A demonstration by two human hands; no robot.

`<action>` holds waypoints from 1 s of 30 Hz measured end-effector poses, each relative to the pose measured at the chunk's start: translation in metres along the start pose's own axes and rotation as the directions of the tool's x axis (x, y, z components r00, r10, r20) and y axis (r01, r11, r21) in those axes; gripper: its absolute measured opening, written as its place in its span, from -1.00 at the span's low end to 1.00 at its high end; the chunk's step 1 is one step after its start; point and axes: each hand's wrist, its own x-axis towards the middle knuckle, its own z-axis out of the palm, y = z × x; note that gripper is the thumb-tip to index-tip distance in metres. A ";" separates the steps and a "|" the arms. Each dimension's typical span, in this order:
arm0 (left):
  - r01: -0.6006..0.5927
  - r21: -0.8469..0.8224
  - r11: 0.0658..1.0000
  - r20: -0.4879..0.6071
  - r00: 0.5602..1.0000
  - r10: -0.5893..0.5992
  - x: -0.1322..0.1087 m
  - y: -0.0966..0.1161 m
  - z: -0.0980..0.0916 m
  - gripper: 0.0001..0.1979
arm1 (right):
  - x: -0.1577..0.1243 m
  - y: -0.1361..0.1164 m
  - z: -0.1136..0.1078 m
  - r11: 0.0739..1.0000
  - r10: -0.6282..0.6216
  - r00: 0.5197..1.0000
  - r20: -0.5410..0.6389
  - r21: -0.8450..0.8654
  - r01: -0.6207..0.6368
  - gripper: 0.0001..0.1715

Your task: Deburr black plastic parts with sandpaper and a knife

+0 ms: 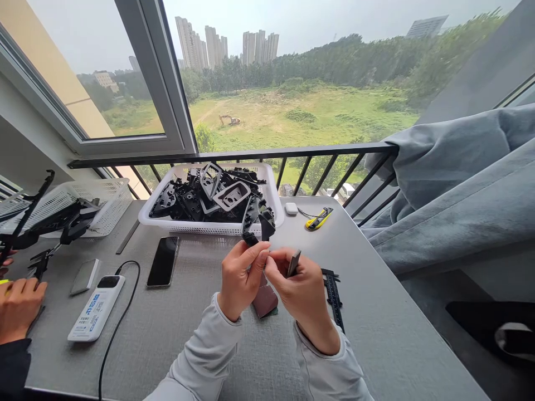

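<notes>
Over the front middle of the table, my left hand (pixel 239 278) is closed on a curved black plastic part (pixel 252 216), which stands up above the fingers. My right hand (pixel 303 289) meets it there, thumb and forefinger pinched close to the left fingertips. A flat grey strip (pixel 293 263), perhaps a file, sticks up from the right hand's curled fingers. Whatever lies between the touching fingertips is hidden. Below and between the hands are brown sandpaper pieces (pixel 266 302). Just right of my right hand lies a black caliper (pixel 333 298), partly covered by it.
A white basket (pixel 209 227) of black plastic parts stands at the back. Left are a phone (pixel 163 262), a power bank (pixel 97 309) with a cable, another basket (pixel 112 206) and a co-worker's hand (pixel 20 306). A yellow cutter (pixel 319 219) and white earbud case (pixel 291 209) lie back right.
</notes>
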 end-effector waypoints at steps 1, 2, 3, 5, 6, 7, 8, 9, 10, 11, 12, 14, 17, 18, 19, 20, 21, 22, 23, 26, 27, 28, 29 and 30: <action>-0.005 -0.001 1.000 0.000 1.000 0.005 0.000 0.000 0.000 -0.79 | 0.000 0.000 0.000 1.000 -0.013 1.000 -0.007 -0.012 0.013 -0.79; -0.010 -0.001 1.000 0.001 1.000 0.010 0.000 0.000 0.000 -0.79 | -0.001 0.001 0.001 0.999 -0.026 1.000 -0.016 -0.025 0.026 -0.79; -0.015 -0.001 1.000 0.000 1.000 0.015 0.000 0.000 0.000 -0.79 | -0.001 0.001 0.001 0.999 -0.039 0.999 -0.025 -0.038 0.038 -0.79; -0.022 -0.002 1.000 0.000 1.000 0.022 0.000 0.000 0.000 -0.79 | -0.002 0.001 0.002 0.997 -0.058 0.997 -0.044 -0.060 0.056 -0.80; -0.023 -0.005 1.000 -0.003 1.000 0.023 0.000 0.000 0.000 -0.79 | -0.002 0.001 0.002 0.996 -0.062 0.997 -0.054 -0.067 0.058 -0.80; -0.025 -0.009 1.000 -0.009 1.000 0.025 0.000 0.001 0.001 -0.79 | -0.002 0.001 0.003 0.996 -0.062 0.996 -0.064 -0.068 0.058 -0.80; -0.027 -0.015 1.000 -0.015 1.000 0.027 0.000 0.001 0.001 -0.80 | -0.002 0.001 0.003 0.997 -0.059 0.996 -0.072 -0.063 0.054 -0.81; -0.031 -0.022 0.999 -0.023 0.999 0.031 0.000 0.001 0.001 -0.80 | -0.002 0.000 0.004 0.998 -0.052 0.996 -0.074 -0.051 0.048 -0.80; -0.036 -0.029 0.999 -0.031 0.999 0.035 0.000 0.001 0.001 -0.80 | -0.002 0.000 0.004 0.999 -0.041 0.997 -0.072 -0.035 0.038 -0.80; -0.040 -0.035 0.999 -0.037 0.999 0.039 0.001 0.001 0.001 -0.80 | -0.002 0.000 0.004 1.000 -0.026 0.998 -0.066 -0.014 0.025 -0.80; -0.043 -0.041 0.998 -0.040 0.998 0.042 0.001 0.001 0.001 -0.80 | -0.002 -0.001 0.004 1.000 -0.010 0.998 -0.056 0.007 0.010 -0.80; -0.037 -0.051 0.998 -0.041 0.999 0.035 0.001 0.001 0.000 -0.80 | -0.002 -0.002 0.003 0.999 0.025 0.999 -0.037 0.045 -0.024 -0.79; 0.000 -0.062 0.998 -0.040 0.999 -0.002 0.001 0.000 -0.001 -0.80 | -0.002 -0.003 0.000 0.992 0.084 0.996 -0.014 0.100 -0.082 -0.79; 0.015 -0.066 0.998 -0.042 0.999 -0.018 0.001 0.000 -0.002 -0.80 | -0.002 -0.003 -0.001 0.988 0.103 0.995 -0.010 0.116 -0.101 -0.79; 0.030 -0.070 0.997 -0.046 0.998 -0.033 0.001 0.000 -0.002 -0.80 | -0.002 -0.003 -0.002 0.985 0.118 0.993 -0.003 0.129 -0.117 -0.79; 0.040 -0.074 0.996 -0.051 0.998 -0.044 0.002 0.000 -0.003 -0.79 | -0.001 -0.003 -0.003 0.983 0.126 0.992 0.000 0.138 -0.125 -0.79; 0.049 -0.078 0.996 -0.054 0.997 -0.054 0.002 0.000 -0.003 -0.79 | -0.001 -0.003 -0.004 0.981 0.128 0.992 0.004 0.144 -0.127 -0.80; 0.055 -0.083 0.995 -0.056 0.997 -0.060 0.002 0.000 -0.003 -0.79 | 0.000 -0.002 -0.005 0.981 0.125 0.992 0.019 0.148 -0.126 -0.80; 0.061 -0.089 0.994 -0.054 0.996 -0.066 0.002 0.001 -0.004 -0.79 | 0.001 -0.002 -0.006 0.981 0.119 0.992 0.042 0.153 -0.124 -0.81; 0.087 -0.111 0.990 -0.054 0.994 -0.093 0.003 0.002 -0.005 -0.78 | 0.004 -0.001 -0.009 0.978 0.106 0.986 0.125 0.166 -0.126 -0.80; 0.098 -0.122 0.988 -0.056 0.993 -0.106 0.003 0.003 -0.005 -0.78 | 0.004 -0.001 -0.010 0.976 0.105 0.983 0.148 0.173 -0.130 -0.79; 0.112 -0.136 0.984 -0.061 0.991 -0.121 0.003 0.003 -0.005 -0.77 | 0.005 -0.001 -0.011 0.974 0.108 0.981 0.161 0.181 -0.137 -0.79; 0.126 -0.152 0.980 -0.067 0.988 -0.138 0.003 0.002 -0.005 -0.77 | 0.005 -0.002 -0.012 0.971 0.115 0.979 0.170 0.190 -0.146 -0.78; 0.143 -0.173 0.974 -0.075 0.985 -0.158 0.003 0.002 -0.005 -0.76 | 0.005 -0.002 -0.012 0.967 0.123 0.976 0.179 0.199 -0.158 -0.78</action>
